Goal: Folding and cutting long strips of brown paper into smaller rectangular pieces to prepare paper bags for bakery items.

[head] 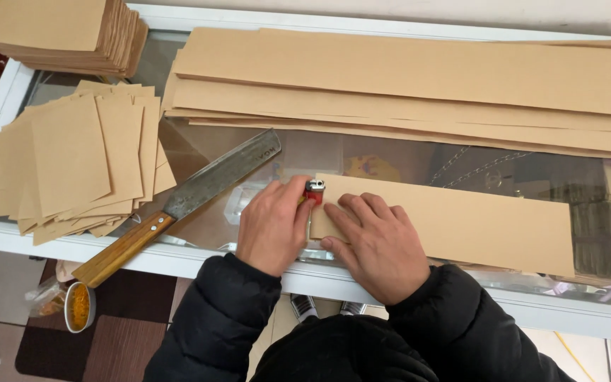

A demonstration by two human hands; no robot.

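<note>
Head view, looking down on a glass counter. At the near edge of the counter: brown paper strip, lying flat, long axis running right. Right hand spread flat on the strip's left end, fingers extended, gripping nothing, apparently to pin the paper. Left hand just left of the strip, fingers curled around a red lighter set against the strip's left edge, seemingly as a guide or gauge. Left of the strip: long knife with wooden handle, laid diagonally, within reach. Farther left: fanned cut sheets; behind them, a squared stack. Behind the strip: uncut long strips, piled.
</note>
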